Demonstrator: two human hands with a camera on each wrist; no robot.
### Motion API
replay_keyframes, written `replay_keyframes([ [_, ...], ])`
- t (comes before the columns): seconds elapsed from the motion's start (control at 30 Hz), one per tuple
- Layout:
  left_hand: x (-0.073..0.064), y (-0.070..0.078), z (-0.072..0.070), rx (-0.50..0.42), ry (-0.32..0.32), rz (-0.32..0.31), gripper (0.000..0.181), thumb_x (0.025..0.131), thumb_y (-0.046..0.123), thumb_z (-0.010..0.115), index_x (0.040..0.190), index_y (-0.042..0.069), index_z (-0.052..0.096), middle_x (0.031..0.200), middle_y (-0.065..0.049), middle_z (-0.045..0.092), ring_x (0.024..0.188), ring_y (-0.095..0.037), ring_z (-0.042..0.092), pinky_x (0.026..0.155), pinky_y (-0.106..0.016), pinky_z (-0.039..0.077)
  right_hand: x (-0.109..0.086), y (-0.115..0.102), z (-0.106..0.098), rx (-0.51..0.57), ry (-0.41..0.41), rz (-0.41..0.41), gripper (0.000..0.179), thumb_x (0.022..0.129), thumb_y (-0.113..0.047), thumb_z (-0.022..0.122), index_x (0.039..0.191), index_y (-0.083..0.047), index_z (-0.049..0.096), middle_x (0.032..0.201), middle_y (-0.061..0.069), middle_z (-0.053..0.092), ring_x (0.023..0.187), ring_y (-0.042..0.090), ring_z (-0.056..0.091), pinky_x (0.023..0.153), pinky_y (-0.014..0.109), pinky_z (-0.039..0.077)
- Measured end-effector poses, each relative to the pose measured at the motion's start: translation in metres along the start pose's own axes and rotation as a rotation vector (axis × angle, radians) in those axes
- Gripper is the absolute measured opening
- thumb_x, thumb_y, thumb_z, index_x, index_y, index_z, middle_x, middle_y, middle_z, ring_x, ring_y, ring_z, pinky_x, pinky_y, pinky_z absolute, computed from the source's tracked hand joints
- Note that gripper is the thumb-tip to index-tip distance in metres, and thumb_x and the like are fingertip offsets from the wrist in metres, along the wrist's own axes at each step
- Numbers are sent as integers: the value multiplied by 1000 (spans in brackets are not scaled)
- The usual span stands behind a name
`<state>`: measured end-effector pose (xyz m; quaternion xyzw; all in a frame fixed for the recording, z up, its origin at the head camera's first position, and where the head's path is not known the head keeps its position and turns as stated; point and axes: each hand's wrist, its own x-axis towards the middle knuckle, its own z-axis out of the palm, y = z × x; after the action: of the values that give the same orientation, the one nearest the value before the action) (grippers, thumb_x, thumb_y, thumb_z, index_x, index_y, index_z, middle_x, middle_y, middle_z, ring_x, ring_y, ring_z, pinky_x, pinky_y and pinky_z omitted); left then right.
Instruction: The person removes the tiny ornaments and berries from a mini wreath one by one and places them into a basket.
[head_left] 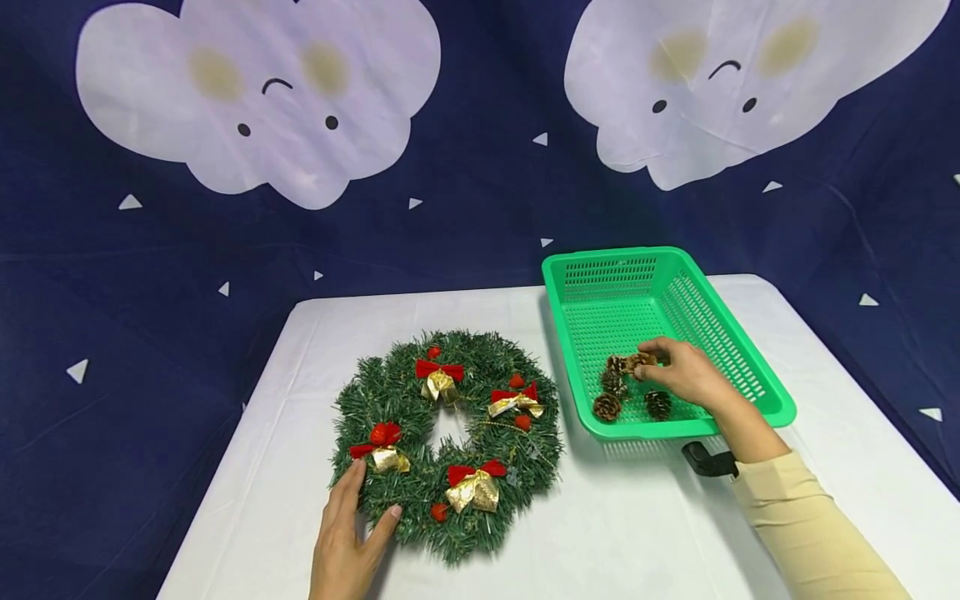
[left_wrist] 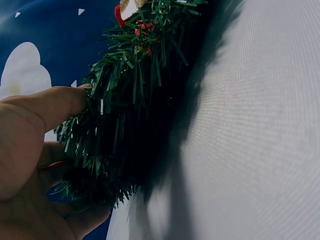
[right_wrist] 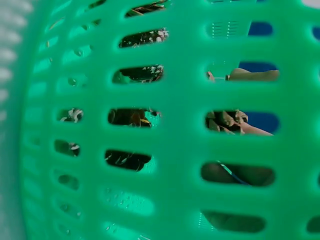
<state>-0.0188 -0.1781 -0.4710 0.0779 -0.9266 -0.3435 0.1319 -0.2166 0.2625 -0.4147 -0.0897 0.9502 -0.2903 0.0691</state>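
A wreath rests under one hand while the other picks among pine cones.
On the white-topped table point(head_left: 285, 433), the left hand point(head_left: 347, 532) lies with fingers spread and loosely bent, touching the near-left rim of the wreath point(head_left: 487, 446). The right hand point(head_left: 686, 373) reaches over the near-right corner of the green basket point(head_left: 611, 321), fingertips pinching a pine cone point(head_left: 640, 363) above others toward its near edge. Bare mesh spans the basket's far half; a narrow white strip separates wreath and basket, and a wider one runs along the table's left edge.
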Motion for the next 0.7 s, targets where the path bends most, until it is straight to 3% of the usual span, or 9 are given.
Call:
replay_keyframes([
  [0.3, 0, 0, 0, -7, 8, 0, 75, 83, 28, 72, 146, 11, 36, 147, -11, 38, 132, -38, 37, 99, -60, 38, 0, 1, -1, 17, 6, 6, 54, 91, -31, 61, 132, 1, 50, 130, 27, 55, 117, 46, 52, 90, 55, 48],
  [0.7, 1, 1, -1, -5, -8, -19, 75, 83, 29, 72, 146, 11, 36, 147, -11, 38, 133, -39, 37, 99, -61, 38, -4, -6, -2, 61, 176, -23, 43, 92, -30, 61, 124, -2, 56, 121, 22, 62, 112, 42, 57, 87, 53, 49],
])
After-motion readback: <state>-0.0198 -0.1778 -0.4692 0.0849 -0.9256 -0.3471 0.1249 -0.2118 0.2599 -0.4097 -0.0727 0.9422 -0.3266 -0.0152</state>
